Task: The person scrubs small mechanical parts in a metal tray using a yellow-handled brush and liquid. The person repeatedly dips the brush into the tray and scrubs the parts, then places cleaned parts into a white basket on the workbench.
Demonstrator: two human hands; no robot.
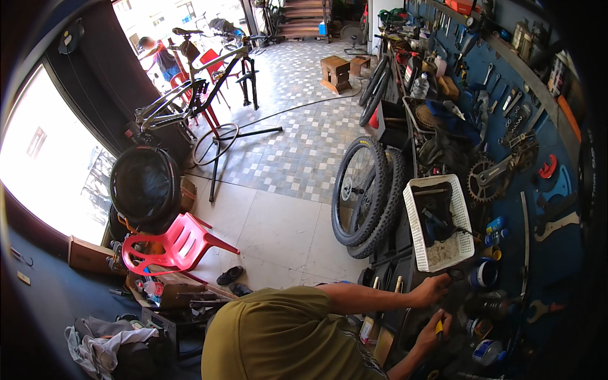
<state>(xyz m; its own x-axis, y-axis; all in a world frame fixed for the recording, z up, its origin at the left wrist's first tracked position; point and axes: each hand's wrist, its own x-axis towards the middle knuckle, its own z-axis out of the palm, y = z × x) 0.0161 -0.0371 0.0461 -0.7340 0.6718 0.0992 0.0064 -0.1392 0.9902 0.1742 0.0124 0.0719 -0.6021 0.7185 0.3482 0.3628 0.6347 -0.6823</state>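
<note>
Both of my hands are over the dark, cluttered workbench at the lower right. My left hand (429, 291) is closed just below the white plastic basket (419, 244). A small dark thing (455, 275) shows at its fingertips; its kind is hard to make out. Closer to me, my right hand (433, 330) is closed around a yellow-handled tool (439, 329), whose working end is hidden. Dark tools lie inside the basket. Beside my hands stand a blue-and-white round tub (485, 273), a dark bottle (487, 303) and a clear bottle with a blue label (487, 352).
Bicycle wheels (358, 190) lean against the bench. A blue tool wall (500, 95) rises at the right, with a crankset (486, 180). Left stand a red plastic chair (174, 244) and a bicycle frame (196, 95) on a stand. A person (166, 62) is outside the doorway.
</note>
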